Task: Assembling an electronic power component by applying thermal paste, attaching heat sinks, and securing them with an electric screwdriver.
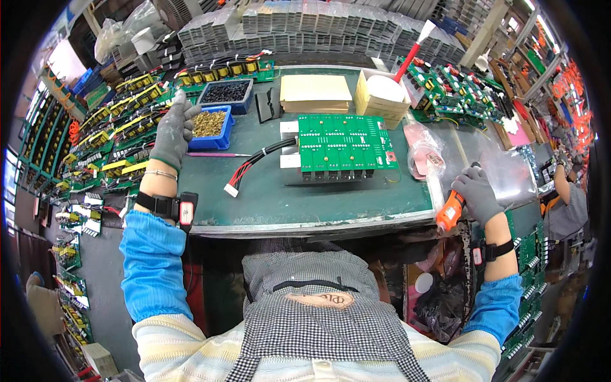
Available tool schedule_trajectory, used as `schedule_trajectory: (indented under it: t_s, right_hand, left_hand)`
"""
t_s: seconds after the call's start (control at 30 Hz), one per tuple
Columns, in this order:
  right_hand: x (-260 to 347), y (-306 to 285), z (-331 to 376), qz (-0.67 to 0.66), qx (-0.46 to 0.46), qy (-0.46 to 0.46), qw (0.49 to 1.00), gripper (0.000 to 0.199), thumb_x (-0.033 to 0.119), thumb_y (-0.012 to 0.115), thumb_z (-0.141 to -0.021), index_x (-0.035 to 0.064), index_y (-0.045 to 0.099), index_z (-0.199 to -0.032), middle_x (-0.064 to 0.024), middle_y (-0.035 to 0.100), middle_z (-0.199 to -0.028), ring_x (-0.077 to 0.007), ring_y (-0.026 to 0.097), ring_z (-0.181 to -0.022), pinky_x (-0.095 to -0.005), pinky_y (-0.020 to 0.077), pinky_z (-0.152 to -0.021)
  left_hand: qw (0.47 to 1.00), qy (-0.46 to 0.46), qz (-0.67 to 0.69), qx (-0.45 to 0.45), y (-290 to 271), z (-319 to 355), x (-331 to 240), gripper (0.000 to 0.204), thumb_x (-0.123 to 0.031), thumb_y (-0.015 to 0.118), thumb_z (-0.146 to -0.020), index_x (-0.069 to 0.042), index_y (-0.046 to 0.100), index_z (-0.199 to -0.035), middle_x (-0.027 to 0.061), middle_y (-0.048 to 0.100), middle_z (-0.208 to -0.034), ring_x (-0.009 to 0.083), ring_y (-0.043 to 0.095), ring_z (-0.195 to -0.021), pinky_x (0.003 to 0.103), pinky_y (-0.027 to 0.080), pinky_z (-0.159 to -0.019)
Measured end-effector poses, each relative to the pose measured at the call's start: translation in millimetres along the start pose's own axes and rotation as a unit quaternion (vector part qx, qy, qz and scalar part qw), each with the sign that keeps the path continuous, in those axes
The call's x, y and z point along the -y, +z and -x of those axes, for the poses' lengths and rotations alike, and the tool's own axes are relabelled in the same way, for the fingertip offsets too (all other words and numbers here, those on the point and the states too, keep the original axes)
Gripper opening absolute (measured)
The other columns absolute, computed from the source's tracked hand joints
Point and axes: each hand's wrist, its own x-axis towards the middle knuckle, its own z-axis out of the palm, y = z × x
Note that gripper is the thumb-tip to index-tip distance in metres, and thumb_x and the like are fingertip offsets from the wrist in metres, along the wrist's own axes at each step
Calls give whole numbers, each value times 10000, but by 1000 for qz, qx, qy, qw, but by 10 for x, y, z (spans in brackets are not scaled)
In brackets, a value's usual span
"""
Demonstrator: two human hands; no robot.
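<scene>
Currently, your gloved right hand has its fingers wrapped around an orange power tool, near the desk's near right edge. Your gloved left hand is at the left, just beside a blue tray of small brass-coloured parts; its fingers point far, but whether they pinch anything cannot be told. Between your hands, the green circuit board sits on the desk, its cable reaching left to a white plug. Farther off stands a yellow stack.
</scene>
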Motion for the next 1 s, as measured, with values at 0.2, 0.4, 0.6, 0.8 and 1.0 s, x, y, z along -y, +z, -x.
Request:
schedule_trajectory:
  t_s: [0.2, 0.4, 0.6, 0.8, 1.0]
  right_hand:
    - [58, -202, -235, 2, -16, 54, 998, 324, 41, 604, -798, 152, 620, -1103, -73, 631, -1088, -279, 545, -1152, -415, 418, -995]
    - [792, -565, -854, -188, -204, 8, 961, 447, 36, 589, -814, 124, 569, -1252, -81, 632, -1155, -305, 608, -1041, -395, 508, -865]
    - [903, -356, -1369, -75, -219, 10, 973, 470, -7, 564, -812, 107, 568, -1268, -77, 604, -1263, -293, 604, -1072, -396, 510, -879]
    - [824, -194, -1622, -150, -222, -81, 960, 462, 3, 588, -801, 102, 594, -1252, -87, 585, -1330, -290, 596, -1121, -398, 502, -913]
    - [766, -146, -1671, -144, -245, -83, 955, 383, 8, 548, -824, 77, 617, -1194, -110, 645, -1231, -332, 629, -1009, -392, 497, -881]
  left_hand:
    - [991, 132, 14, -9, -76, -175, 133, 641, -481, 625, -936, 21, 518, -1319, 156, 631, -1178, 185, 609, -939, 302, 495, -859]
    - [859, 270, -397, 175, 456, 612, 105, 570, -374, 696, -878, -32, 559, -1313, 169, 606, -1302, 297, 576, -1214, 356, 435, -1021]
    - [719, 355, -508, 316, 567, 1068, 315, 684, -255, 767, -787, -38, 488, -1372, 187, 558, -1323, 336, 540, -1231, 382, 417, -1048]
    - [730, 281, -548, 297, 731, 909, 500, 481, -291, 692, -837, -58, 525, -1223, 204, 611, -1140, 396, 587, -1056, 451, 477, -878]
    - [812, 240, -432, 309, 752, 762, 627, 282, -294, 584, -950, -17, 609, -998, 121, 623, -787, 291, 622, -730, 395, 494, -656]
